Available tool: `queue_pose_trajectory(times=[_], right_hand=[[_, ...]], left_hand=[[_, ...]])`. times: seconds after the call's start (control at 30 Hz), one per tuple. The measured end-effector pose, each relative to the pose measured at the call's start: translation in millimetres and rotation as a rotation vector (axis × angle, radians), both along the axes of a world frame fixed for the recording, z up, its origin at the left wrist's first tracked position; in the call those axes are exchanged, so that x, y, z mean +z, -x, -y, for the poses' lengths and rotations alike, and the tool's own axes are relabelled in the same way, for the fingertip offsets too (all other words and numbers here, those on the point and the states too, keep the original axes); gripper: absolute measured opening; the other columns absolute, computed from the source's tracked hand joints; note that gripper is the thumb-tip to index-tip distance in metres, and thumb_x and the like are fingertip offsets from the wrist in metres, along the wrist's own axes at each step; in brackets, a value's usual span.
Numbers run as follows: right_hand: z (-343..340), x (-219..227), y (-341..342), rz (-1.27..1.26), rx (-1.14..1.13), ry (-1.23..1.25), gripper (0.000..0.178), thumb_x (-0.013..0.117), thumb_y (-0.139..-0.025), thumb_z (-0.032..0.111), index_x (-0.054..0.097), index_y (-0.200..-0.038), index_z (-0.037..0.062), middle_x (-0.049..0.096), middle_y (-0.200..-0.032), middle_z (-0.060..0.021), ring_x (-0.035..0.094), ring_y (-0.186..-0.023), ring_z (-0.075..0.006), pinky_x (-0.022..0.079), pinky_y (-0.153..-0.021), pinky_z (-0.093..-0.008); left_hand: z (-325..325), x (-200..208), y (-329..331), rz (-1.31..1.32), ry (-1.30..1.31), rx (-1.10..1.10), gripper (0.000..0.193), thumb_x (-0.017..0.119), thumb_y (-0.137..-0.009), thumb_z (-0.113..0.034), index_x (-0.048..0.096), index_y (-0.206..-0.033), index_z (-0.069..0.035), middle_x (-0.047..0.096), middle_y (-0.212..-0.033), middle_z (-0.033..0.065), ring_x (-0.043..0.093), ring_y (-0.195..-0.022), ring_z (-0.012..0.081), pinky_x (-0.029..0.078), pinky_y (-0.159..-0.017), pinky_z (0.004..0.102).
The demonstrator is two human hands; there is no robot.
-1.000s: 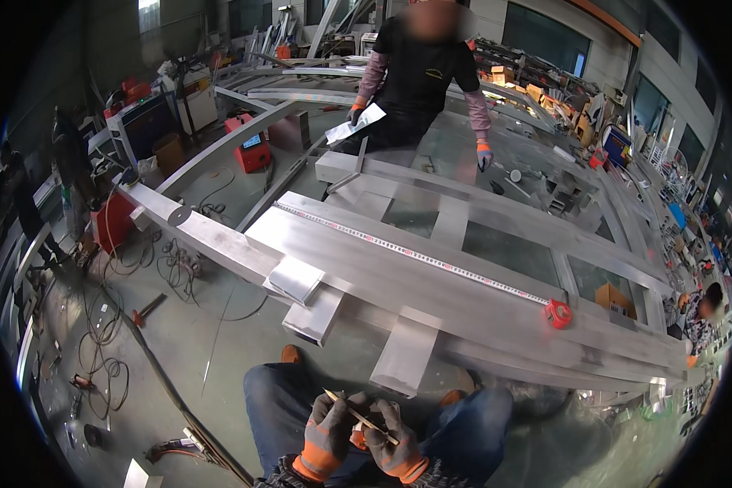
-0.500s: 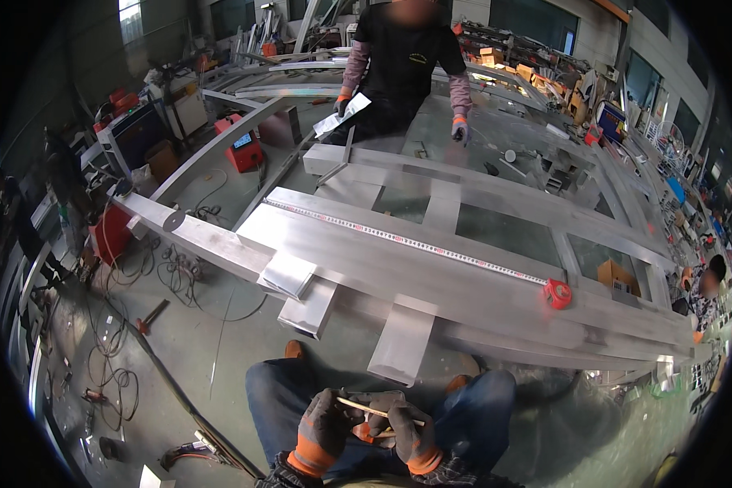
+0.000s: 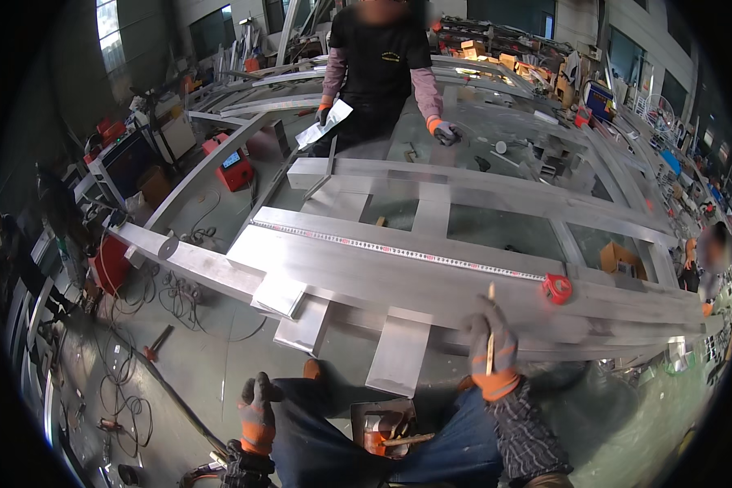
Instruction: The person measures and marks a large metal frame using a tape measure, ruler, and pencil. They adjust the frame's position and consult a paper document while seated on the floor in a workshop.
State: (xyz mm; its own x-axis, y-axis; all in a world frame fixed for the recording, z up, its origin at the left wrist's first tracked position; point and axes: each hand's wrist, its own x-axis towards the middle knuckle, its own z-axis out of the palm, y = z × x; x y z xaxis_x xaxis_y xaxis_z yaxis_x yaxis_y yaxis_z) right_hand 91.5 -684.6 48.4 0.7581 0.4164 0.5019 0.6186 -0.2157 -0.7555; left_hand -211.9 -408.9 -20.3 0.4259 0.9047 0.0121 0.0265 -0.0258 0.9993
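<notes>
My right hand (image 3: 494,342), in a grey glove with an orange cuff, grips a thin pale wooden pencil (image 3: 490,354) over the near edge of a wide metal beam (image 3: 366,272). The pencil's pointed end sticks up past my fingers. My left hand (image 3: 258,407), gloved alike, is raised beside my left knee; its fingers are loosely bent and a little apart, with nothing seen in them. Along the beam's top lies a drawn-out tape blade (image 3: 398,254), its red tape measure case (image 3: 556,288) at the right end. Between my legs sits an open tool container (image 3: 358,419) with a wooden-handled tool (image 3: 409,440).
Across the beam a person (image 3: 378,61) holds a pale sheet (image 3: 324,124). Short metal pieces (image 3: 398,354) jut toward me from under the beam. Cables and a hammer (image 3: 156,346) lie on the floor at left. A red machine (image 3: 229,163) stands behind; another person (image 3: 712,252) is at far right.
My hands have parted from above my lap. The right one has moved up and right to the beam with the pencil; the left has moved left. The container between my legs is now uncovered.
</notes>
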Motion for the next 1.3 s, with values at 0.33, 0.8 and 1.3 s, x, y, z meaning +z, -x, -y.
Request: queue_pose_trajectory(times=[0.33,0.8,1.3], right_hand=[[11,-43,-152,0.430,-0.401,0.591,0.062,0.069,-0.092,0.034,0.052,-0.147,0.0113,0.064,-0.133,-0.0221,0.055,-0.124,-0.0483,0.032,-0.118,-0.0582],[3,-34,-145,0.461,-0.362,0.564,0.053,0.067,-0.090,0.037,0.062,-0.135,0.0085,0.071,-0.111,-0.0211,0.062,-0.112,-0.0406,0.030,-0.118,-0.0564],[4,-32,-143,0.481,-0.367,0.560,0.051,0.067,-0.090,0.037,0.063,-0.133,0.0086,0.071,-0.108,-0.0187,0.062,-0.110,-0.0384,0.030,-0.117,-0.0575]], left_hand=[[-43,-77,-18,-0.571,-0.903,-0.171,0.017,0.073,-0.085,-0.010,0.067,-0.101,-0.007,0.068,-0.099,0.0162,0.063,-0.094,0.0407,0.051,-0.082,0.0487],[-60,-86,-47,-0.693,-0.882,-0.175,0.016,0.076,-0.084,-0.024,0.070,-0.091,-0.011,0.070,-0.093,0.0140,0.062,-0.098,0.0403,0.049,-0.085,0.0510],[-52,-77,-58,-0.734,-0.869,-0.229,0.016,0.076,-0.084,-0.025,0.070,-0.090,-0.012,0.070,-0.093,0.0140,0.061,-0.100,0.0408,0.048,-0.088,0.0516]])
